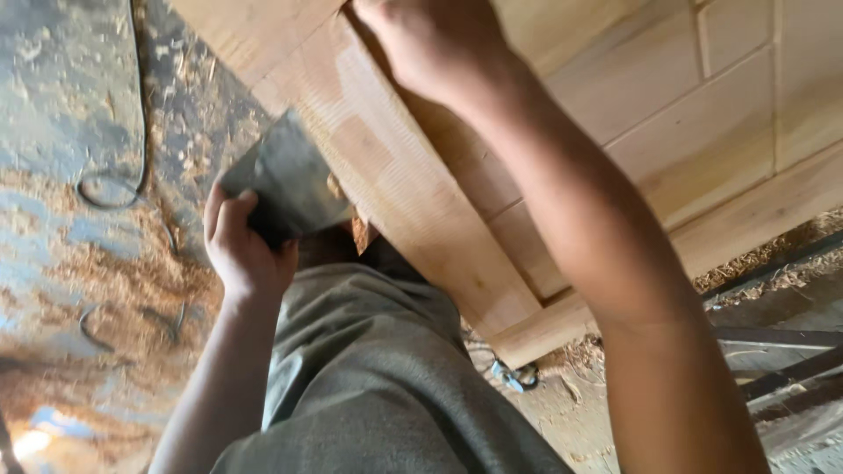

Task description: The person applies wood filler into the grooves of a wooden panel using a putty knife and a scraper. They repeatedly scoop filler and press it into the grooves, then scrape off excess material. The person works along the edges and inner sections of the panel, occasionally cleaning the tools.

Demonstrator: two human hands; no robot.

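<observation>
Steel-grey, the flat scraper blade lay against the edge of the pale wooden panel, its long axis slanting up toward that panel, gripped at its lower end by the left hand, while the right hand pressed closed-fingered on the panel's upper edge, forearm stretched diagonally.

Concrete floor w/ sawdust all over, a dark cable looping across it, wood panel resting on it.
</observation>
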